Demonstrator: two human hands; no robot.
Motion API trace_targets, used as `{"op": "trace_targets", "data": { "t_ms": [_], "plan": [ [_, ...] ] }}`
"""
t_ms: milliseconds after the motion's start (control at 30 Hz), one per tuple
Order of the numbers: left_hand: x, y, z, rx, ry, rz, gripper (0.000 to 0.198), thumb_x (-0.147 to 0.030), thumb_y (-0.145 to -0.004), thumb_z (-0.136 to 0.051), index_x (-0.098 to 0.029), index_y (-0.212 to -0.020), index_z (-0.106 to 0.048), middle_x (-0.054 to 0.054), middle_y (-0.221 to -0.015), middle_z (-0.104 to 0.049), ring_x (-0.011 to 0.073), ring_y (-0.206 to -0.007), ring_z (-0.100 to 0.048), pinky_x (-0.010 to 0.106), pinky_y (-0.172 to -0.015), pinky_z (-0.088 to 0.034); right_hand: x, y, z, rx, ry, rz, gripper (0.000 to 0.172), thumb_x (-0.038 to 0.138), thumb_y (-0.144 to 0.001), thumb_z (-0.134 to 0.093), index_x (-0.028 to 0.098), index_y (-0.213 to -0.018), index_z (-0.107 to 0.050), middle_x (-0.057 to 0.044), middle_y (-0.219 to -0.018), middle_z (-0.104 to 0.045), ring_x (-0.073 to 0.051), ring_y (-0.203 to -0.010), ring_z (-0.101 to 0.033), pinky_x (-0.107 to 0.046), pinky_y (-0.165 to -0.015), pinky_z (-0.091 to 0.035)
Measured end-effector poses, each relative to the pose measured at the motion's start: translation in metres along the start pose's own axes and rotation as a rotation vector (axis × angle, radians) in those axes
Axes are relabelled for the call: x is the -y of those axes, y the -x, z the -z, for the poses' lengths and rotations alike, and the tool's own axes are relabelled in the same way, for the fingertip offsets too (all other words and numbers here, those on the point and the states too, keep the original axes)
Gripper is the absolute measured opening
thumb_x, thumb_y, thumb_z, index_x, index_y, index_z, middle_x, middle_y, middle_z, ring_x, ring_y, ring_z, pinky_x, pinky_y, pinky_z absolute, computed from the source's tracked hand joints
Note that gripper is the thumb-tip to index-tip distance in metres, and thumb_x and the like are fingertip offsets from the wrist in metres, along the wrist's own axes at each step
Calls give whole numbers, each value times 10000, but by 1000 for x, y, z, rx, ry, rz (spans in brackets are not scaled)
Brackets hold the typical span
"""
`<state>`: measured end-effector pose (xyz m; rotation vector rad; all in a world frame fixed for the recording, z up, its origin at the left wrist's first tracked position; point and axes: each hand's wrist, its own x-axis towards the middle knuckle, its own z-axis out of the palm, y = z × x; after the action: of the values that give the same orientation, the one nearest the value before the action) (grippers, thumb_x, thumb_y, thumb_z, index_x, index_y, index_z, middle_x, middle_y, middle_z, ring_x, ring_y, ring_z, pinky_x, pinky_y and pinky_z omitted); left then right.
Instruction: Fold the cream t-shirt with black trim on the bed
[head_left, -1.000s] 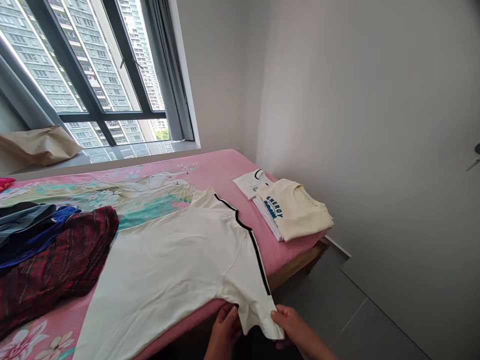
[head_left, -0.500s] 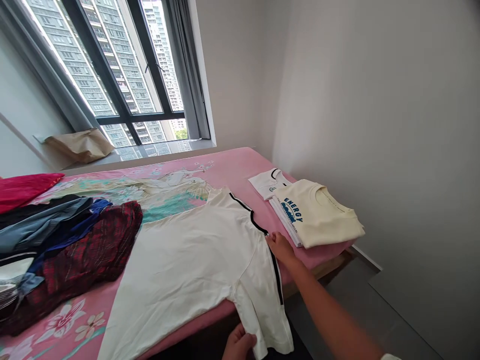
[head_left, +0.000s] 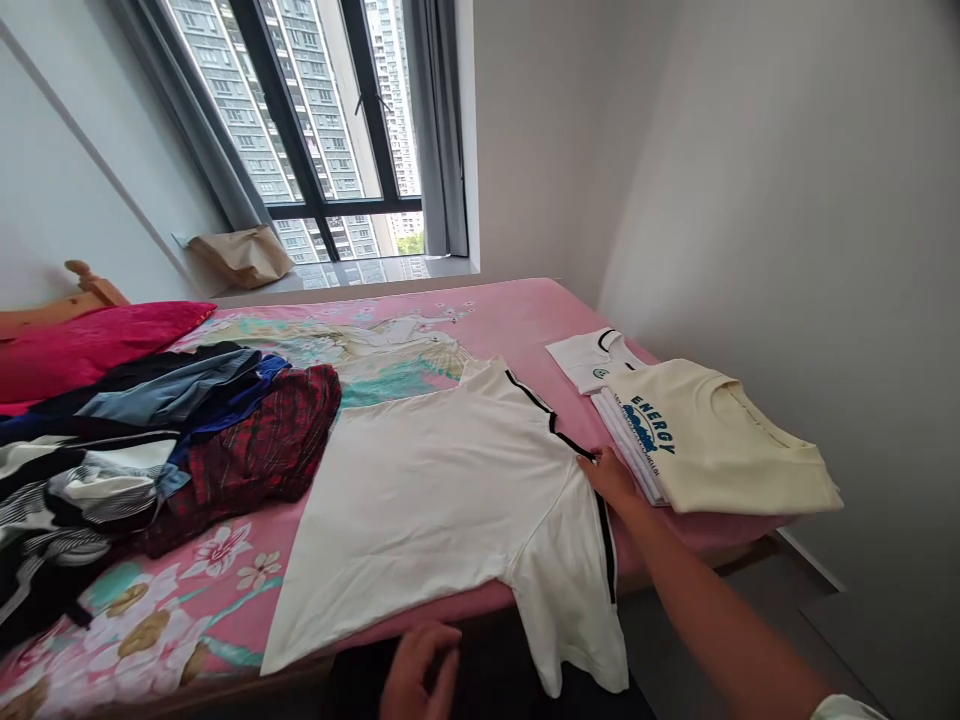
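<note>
A white T-shirt [head_left: 427, 490] with black stripes along the shoulder and sleeve lies spread on the bed, its near sleeve hanging over the front edge. My right hand [head_left: 611, 478] pinches the shirt at the shoulder, beside the neckline, where the black stripe runs. In front of the bed edge, just below the shirt's near side, my left hand [head_left: 421, 670] is free of the fabric, with thumb and fingers apart and loosely curved. Close to my right hand sits a folded cream T-shirt [head_left: 720, 450] with "ENERGY" lettering, on top of folded white shirts [head_left: 626, 445].
A heap of dark clothes [head_left: 202, 440], including a red plaid piece, covers the bed's left side. Behind it is a red pillow [head_left: 97, 345]. The bed [head_left: 517, 310] has a pink floral sheet and meets the wall. A paper bag [head_left: 247, 255] rests on the windowsill.
My left hand has let go of the hanging sleeve and shifted left along the bed edge. My right hand keeps its pinch at the shoulder. The view has swung left.
</note>
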<state>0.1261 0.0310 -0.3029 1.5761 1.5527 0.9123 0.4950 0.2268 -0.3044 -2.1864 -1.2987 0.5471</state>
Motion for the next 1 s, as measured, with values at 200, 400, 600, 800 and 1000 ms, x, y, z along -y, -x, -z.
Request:
{"op": "trace_targets", "data": {
  "t_ms": [200,400,600,800,1000],
  "plan": [
    [50,-22,115,-301,-647,-265,390,-185,-744,-483,-205,-1115,-603,94,-1192,-598,269,-1151,-520,460,-991,-401,-2,13,2,-71,-21,52,445,354,-822,-468,105,-1191,-454,-177,-1128,-588,-262,-1003,-576,-357,-839,-421],
    [95,-9,153,-195,-938,-384,484,-114,-759,-425,-242,-1208,-553,58,-1291,-562,241,-1182,-519,448,-1014,-385,41,119,-7,-159,-73,552,395,411,-820,-498,166,-1131,-477,-123,-1162,-529,-243,-1129,-459,-364,-997,-340],
    [91,-15,163,-171,-962,-394,483,-81,-730,-439,-292,-1127,-614,5,-1205,-630,206,-1087,-588,362,-908,-465,61,219,-51,219,215,846,477,99,-699,-497,198,-1164,-521,-84,-1186,-531,-252,-1131,-432,-407,-1031,-274],
    [72,-20,174,-124,-882,-345,331,-133,-788,-463,-279,-993,-677,8,-1117,-676,191,-1021,-621,332,-874,-492,69,209,-56,214,359,811,467,-16,-705,-394,223,-1048,-602,-61,-1114,-596,-223,-1037,-500,-328,-900,-348],
    [77,-18,195,-115,-933,-380,257,-255,-829,-504,-305,-1000,-689,-2,-1092,-693,215,-1025,-629,369,-874,-502,80,203,-35,295,462,802,434,-42,-689,-384,226,-912,-644,-50,-916,-654,-194,-872,-563,-268,-755,-386]
  ]
}}
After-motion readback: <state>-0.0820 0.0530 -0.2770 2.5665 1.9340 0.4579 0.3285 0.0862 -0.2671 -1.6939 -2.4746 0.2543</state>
